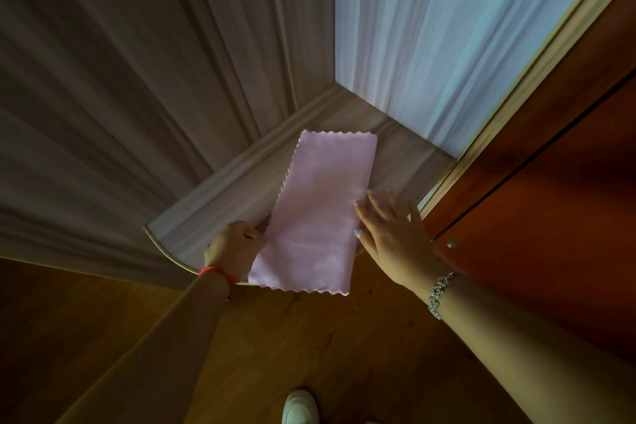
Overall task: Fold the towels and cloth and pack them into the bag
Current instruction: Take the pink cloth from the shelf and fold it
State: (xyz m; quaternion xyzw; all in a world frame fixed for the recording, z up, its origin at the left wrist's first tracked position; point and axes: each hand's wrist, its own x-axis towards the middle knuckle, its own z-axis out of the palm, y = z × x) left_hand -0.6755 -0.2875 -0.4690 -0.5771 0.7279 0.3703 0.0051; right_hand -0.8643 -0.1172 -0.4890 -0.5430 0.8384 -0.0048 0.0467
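Works on one pink cloth (320,213), folded to a long narrow strip and laid flat on the counter (206,206). Sets its long axis from 1 o'clock at the far zigzag end to 7 o'clock at the near one, with that near end hanging over the counter's rounded rim.

Takes the strip's 9 o'clock long edge, close to the near end, in the left hand (230,248): grip narrow, fingers curled, thumb at the cloth's edge, seemingly pinching it. Lays the right hand (395,241) flat at the 3 o'clock long edge: grip wide, fingertips (361,208) straight and spread, touching the cloth just at its side, holding nothing.

Brackets the near half of the strip with a hand at each side, leaving the far half at 1 o'clock farther from both. Probably calls next for a fold across the short way, end to end along the 1-to-7 line. Puts the left hand nearer the overhanging end for lifting it, and the right in a good place for pinning the middle.

Shows no bag and no other towels.
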